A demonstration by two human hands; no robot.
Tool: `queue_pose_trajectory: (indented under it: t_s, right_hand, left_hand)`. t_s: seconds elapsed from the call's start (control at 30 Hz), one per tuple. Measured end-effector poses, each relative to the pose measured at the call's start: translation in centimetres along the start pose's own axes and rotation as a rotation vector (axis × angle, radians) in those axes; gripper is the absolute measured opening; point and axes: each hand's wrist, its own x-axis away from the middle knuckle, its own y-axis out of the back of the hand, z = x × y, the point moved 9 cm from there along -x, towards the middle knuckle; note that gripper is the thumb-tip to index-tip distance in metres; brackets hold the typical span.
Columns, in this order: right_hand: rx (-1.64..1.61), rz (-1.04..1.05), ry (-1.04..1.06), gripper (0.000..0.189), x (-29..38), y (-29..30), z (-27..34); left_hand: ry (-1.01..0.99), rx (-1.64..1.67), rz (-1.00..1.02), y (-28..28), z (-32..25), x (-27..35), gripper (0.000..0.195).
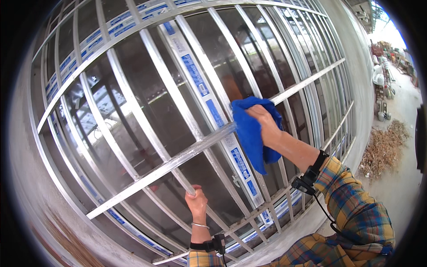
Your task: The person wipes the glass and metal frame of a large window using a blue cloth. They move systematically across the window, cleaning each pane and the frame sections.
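Observation:
My right hand (265,125) grips a blue cloth (248,140) and presses it around a horizontal rail (196,147) of a metal window grille. The cloth hides the stretch of rail beneath it, and its loose end hangs below. Left of the cloth the rail looks wet and shiny. Lower down, my left hand (196,200) is closed around one of the grille's vertical bars (181,178). Behind the bars are dark, reflective window panes (160,126). The window frame (188,66) carries strips of blue and white printed protective film.
A plastered wall (357,83) borders the grille on the right. Beyond it, a heap of dry brown plant matter (383,150) lies on the concrete floor, with assorted goods (380,76) farther back. Long thin brown sticks (70,240) are at the lower left.

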Motion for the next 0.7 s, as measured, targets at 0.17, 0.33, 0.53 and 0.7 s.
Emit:
queue_pose_trajectory:
  t_s: [0.17,0.33,0.53,0.7]
  right_hand:
    - [0.179,0.284,0.177,0.026,-1.3,-3.9,5.6]
    - [0.169,0.570,0.054,0.006,-5.1,-9.6,5.4]
    - [0.351,0.142,0.354,0.017,1.2,-1.9,5.1]
    - [0.376,0.111,-0.052,0.030,2.0,5.9,-3.9]
  left_hand:
    - [-0.034,-0.074,-0.021,0.1,0.1,0.0,0.007]
    - [-0.031,-0.064,0.002,0.0,-0.2,0.1,0.008]
    - [-0.027,-0.071,0.002,-0.2,-0.4,0.4,0.007]
    - [-0.040,-0.088,-0.014,-0.2,-0.4,0.4,0.006]
